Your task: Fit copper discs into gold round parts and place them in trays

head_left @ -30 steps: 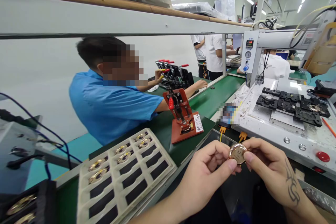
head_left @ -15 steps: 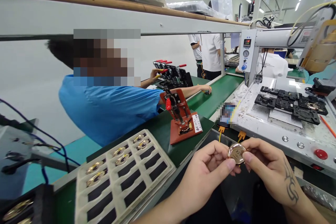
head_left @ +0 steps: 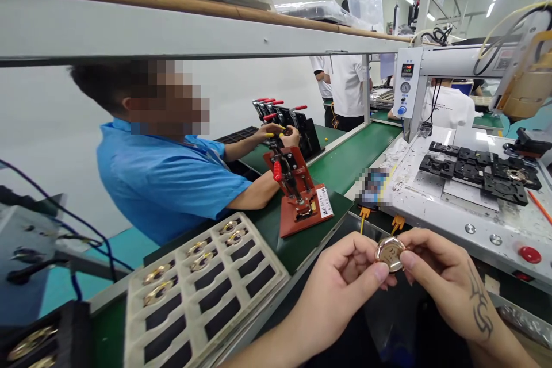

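Both of my hands pinch one small round gold-coloured disc (head_left: 390,253) in front of me, low in the view. My left hand (head_left: 340,293) grips its left edge with thumb and fingers. My right hand (head_left: 444,284) holds the right edge with thumb and forefinger. The disc's face points up toward me. A pale compartment tray (head_left: 202,290) lies to the left of my hands, with several gold rings in its far pockets and dark vacant pockets nearer me.
A red toggle-clamp fixture (head_left: 299,192) stands on the green conveyor belt (head_left: 353,161). A co-worker in a blue shirt (head_left: 168,175) sits across it. To the right is a white machine bed (head_left: 457,207) with black jigs (head_left: 478,172) and a red button (head_left: 529,253).
My hands hold the disc almost still. The co-worker across the belt has drawn one hand back from the belt to the black clamps.
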Motion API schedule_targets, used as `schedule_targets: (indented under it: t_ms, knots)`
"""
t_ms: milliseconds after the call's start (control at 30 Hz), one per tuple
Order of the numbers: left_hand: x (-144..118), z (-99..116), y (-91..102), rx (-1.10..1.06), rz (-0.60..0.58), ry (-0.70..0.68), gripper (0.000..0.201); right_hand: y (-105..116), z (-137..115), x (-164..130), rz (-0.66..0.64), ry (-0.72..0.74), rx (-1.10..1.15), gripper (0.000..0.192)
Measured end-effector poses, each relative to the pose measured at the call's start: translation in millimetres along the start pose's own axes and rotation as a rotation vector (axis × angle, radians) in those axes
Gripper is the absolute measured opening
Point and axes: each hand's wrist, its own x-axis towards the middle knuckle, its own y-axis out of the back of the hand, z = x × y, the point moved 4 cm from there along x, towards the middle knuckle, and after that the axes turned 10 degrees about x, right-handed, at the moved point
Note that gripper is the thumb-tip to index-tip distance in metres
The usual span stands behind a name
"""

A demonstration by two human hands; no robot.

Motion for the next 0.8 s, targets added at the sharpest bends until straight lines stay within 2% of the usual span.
schedule_targets:
  t_ms: [500,800]
  knots:
    - [1.0,-3.1,1.0,0.014,0.002,-0.006,0.029,-0.6,2.4,0.1,-0.005,-0.023,0.029,0.018]
    - [-0.8,-2.4,3.9,0.135,0.030,-0.090,0.024,-0.8,0.5,3.5,-0.030,-0.013,0.031,0.017]
